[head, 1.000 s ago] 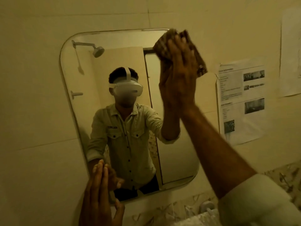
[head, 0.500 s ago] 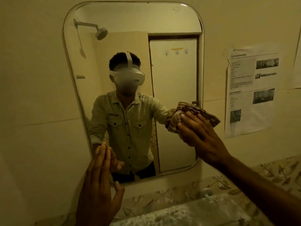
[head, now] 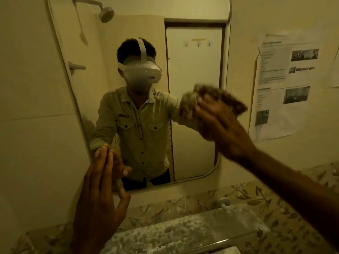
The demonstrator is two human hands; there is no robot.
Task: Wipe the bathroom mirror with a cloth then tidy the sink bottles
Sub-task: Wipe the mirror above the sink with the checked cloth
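Shifted slightly, right hand (head: 220, 125) presses blurred cloth (head: 211, 99).

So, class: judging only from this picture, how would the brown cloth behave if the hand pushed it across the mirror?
The cloth looks bunched and crumpled under the right hand, so it is probably soft and floppy. It likely slides easily on the mirror, whose glass looks smooth.

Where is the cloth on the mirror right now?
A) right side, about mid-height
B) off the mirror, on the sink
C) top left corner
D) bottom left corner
A: the right hand presses the brown cloth against the mirror near its right edge, about halfway up; the left hand lies flat at the bottom left corner.
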